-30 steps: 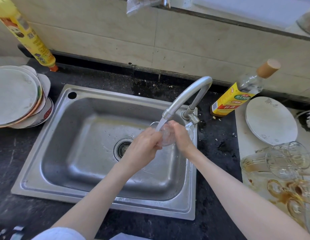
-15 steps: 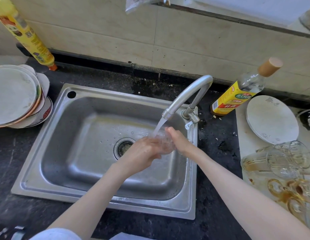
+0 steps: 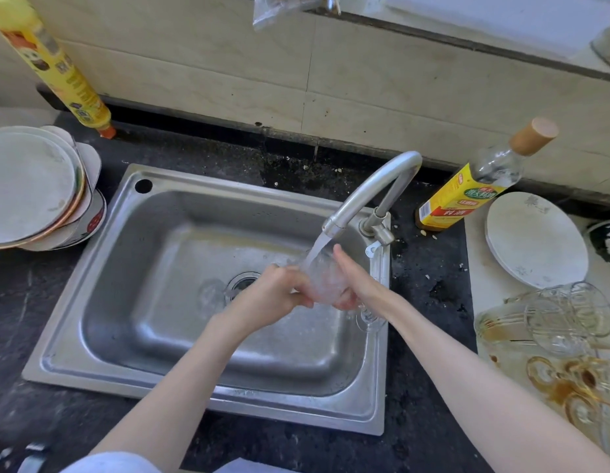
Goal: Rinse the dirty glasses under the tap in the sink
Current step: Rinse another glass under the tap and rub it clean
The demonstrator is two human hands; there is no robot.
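Both hands' grip closed on glass [image 3: 325,279] | left hand [image 3: 274,295] | right hand [image 3: 359,285] | under tap [image 3: 368,191] stream

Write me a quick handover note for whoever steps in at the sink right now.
Left hand and right hand: both have a grip on one stemmed glass, tilted under the running tap over the sink.
Done: nothing shows as finished; this glass is mid-rinse.
Left: dirty glasses lie on the counter to the right, some with amber residue. Tap is on.
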